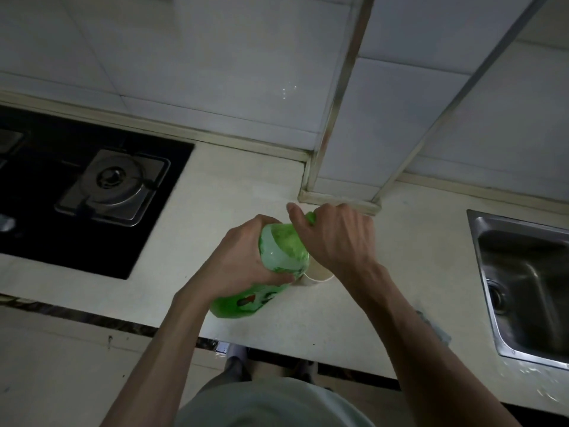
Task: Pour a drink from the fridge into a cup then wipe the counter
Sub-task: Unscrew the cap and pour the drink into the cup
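At the centre of the frame, over the pale speckled stone counter [215, 211], a translucent green plastic drink bottle [283, 248] is held between both hands. The left hand [246, 257] wraps round its wide body, fingers curled beneath. The right hand [335, 238] is closed over the neck and top, so whether a cap is on cannot be told. Just below the right wrist stands a small cream paper cup [321, 277], half hidden by the bottle's shoulder and touching or nearly touching it.

The likely step is working the top before pouring. The risks, as I judge them:
- The bottle looks well filled and soft-walled, so a hard squeeze from the left hand could push liquid out once the top is free.
- The light cup sits close under the bottle and a nudge could tip it.
- The mouth lies beyond the cup's rim, so drink could land on the counter.

The bottle is tilted, its long axis running from the base at lower left to the neck at upper right, pointing toward the tiled wall corner. A bluish cloth [434, 329] lies at lower right, beside the steel sink [523, 272].
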The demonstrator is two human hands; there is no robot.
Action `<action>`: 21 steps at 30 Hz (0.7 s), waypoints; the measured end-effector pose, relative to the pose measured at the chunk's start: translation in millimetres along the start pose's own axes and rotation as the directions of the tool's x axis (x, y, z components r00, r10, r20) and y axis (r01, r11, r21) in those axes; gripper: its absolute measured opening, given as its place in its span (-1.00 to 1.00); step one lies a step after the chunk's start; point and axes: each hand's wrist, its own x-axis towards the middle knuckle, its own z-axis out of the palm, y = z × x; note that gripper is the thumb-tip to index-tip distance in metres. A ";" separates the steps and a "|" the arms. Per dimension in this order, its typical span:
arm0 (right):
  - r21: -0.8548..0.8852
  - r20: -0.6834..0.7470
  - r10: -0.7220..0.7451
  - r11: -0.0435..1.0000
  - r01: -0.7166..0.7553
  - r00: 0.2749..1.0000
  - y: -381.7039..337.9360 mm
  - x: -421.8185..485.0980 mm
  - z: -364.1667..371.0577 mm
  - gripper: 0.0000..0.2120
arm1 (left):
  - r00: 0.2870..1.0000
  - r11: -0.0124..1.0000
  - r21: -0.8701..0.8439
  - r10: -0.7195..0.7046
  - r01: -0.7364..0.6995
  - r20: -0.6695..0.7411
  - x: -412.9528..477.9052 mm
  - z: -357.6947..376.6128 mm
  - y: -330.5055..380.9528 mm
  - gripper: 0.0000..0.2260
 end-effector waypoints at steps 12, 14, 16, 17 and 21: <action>-0.077 -0.185 -0.240 0.970 0.230 0.953 -63.0 9.0 -57.9 -0.52 | 0.963 0.923 -0.345 0.080 -0.169 -0.257 -29.5 -8.5 -1.3 -0.14; -0.079 -0.227 -0.243 0.970 0.231 0.943 -69.0 10.7 -67.9 -0.53 | 0.950 0.912 -0.360 0.085 -0.196 -0.301 -30.7 -4.3 -3.0 -0.08; -0.091 -0.239 -0.253 0.967 0.238 0.937 -72.5 11.8 -73.6 -0.53 | 0.936 0.917 -0.343 0.079 -0.203 -0.342 -30.2 -1.3 -6.6 -0.11; -0.105 -0.233 -0.258 0.965 0.239 0.938 -72.8 12.4 -75.0 -0.52 | 0.930 0.924 -0.328 0.069 -0.196 -0.362 -29.4 -0.7 -8.1 -0.13; -0.127 -0.141 -0.222 0.971 0.204 0.965 -59.6 17.8 -75.8 -0.49 | 0.922 0.967 -0.211 0.050 -0.141 -0.385 -27.5 -1.4 -9.4 -0.18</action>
